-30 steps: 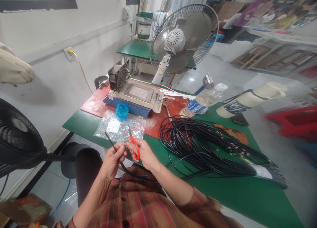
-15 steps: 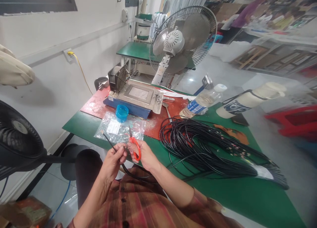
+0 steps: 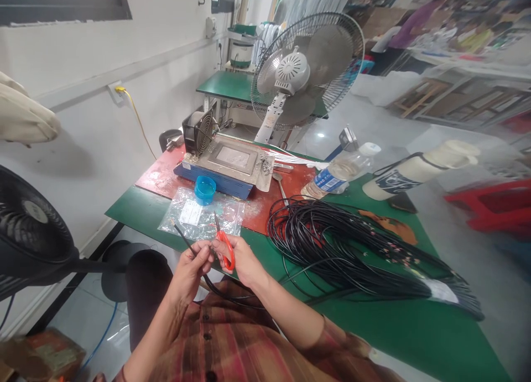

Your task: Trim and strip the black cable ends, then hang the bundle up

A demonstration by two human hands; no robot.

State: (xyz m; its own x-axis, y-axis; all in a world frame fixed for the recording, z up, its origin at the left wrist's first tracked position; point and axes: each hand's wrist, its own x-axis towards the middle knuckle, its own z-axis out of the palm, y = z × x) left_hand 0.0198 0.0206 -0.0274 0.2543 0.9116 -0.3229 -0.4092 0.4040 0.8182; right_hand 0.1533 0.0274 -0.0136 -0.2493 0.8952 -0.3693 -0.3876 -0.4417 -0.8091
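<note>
My left hand (image 3: 188,271) pinches a thin black cable (image 3: 183,235) whose free end sticks up and to the left. My right hand (image 3: 244,262) is closed round small red-handled scissors (image 3: 224,248), blades pointing up and away, right beside the cable. Both hands hover at the near edge of the green table (image 3: 373,321), above my lap. The cable loops down under my hands towards a large bundle of black cables (image 3: 348,249) lying on the table to the right.
A clear plastic bag (image 3: 201,216) and a blue cap (image 3: 204,187) lie just beyond my hands. Behind them sit a flat blue-based machine (image 3: 228,163), a small black fan (image 3: 199,130), a white desk fan (image 3: 307,72), a water bottle (image 3: 338,174) and a white flask (image 3: 418,169). A black fan (image 3: 29,233) stands at my left.
My hands and the scissors have hardly moved; the view has shifted slightly.
</note>
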